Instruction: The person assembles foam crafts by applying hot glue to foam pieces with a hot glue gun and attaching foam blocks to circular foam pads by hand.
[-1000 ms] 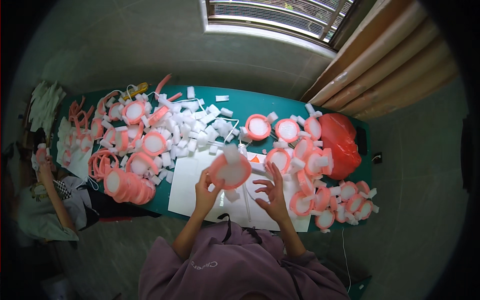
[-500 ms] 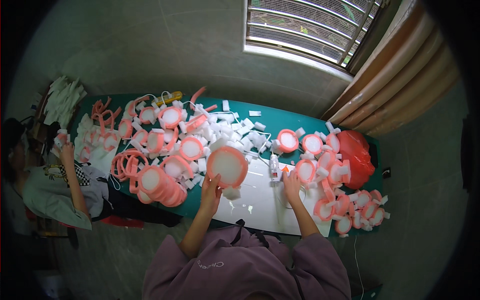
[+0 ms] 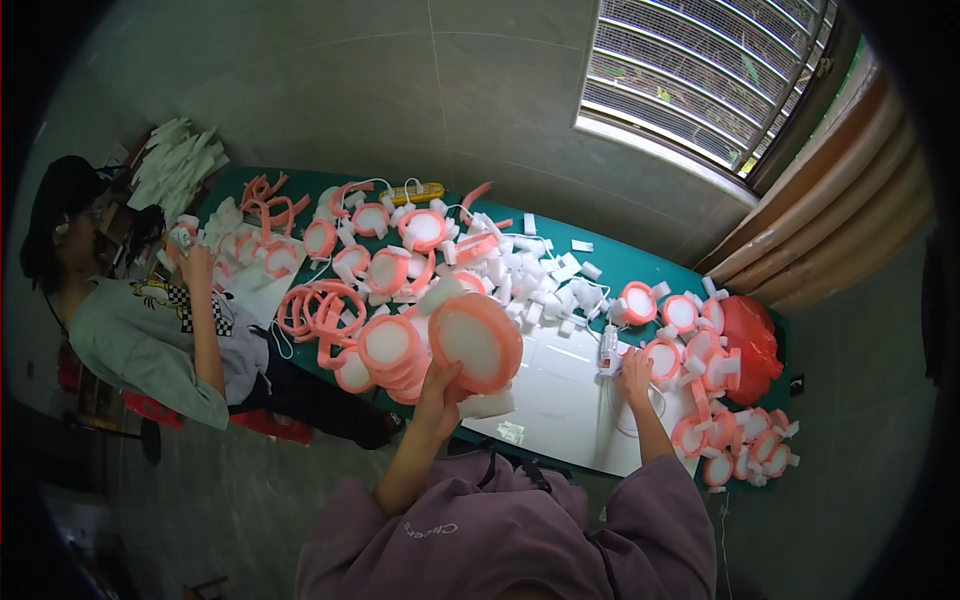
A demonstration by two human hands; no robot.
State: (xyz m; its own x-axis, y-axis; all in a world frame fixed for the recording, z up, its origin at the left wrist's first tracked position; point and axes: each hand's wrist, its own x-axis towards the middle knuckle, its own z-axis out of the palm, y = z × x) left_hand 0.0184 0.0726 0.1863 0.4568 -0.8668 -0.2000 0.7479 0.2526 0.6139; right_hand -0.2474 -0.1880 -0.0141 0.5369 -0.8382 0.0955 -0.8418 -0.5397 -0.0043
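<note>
My left hand (image 3: 438, 397) grips a round foam piece (image 3: 468, 342), a white disc inside a thick pink ring, by its near edge. White foam blocks stick out from its rim, and the piece is raised in front of me, tilted. On the right, my right hand (image 3: 636, 374) has its fingers closed at the handle side of a white glue gun (image 3: 608, 352) over the white board (image 3: 560, 385). The fingers partly hide that handle. Just beyond this hand lie more pink-ringed foam pieces (image 3: 662, 358).
Stacked pink-ringed discs (image 3: 388, 345), pink foam strips (image 3: 325, 308) and loose white foam blocks (image 3: 560, 285) crowd the green table (image 3: 640, 255). A red plastic bag (image 3: 750, 345) sits at the right end, a yellow power strip (image 3: 412, 193) at the back. Another person (image 3: 160, 335) works on the left.
The view has swung left, shifting the scene rightward. The foam piece in my left hand is tilted more. My right fingers have closed over the glue gun's handle side, where orange showed before.
</note>
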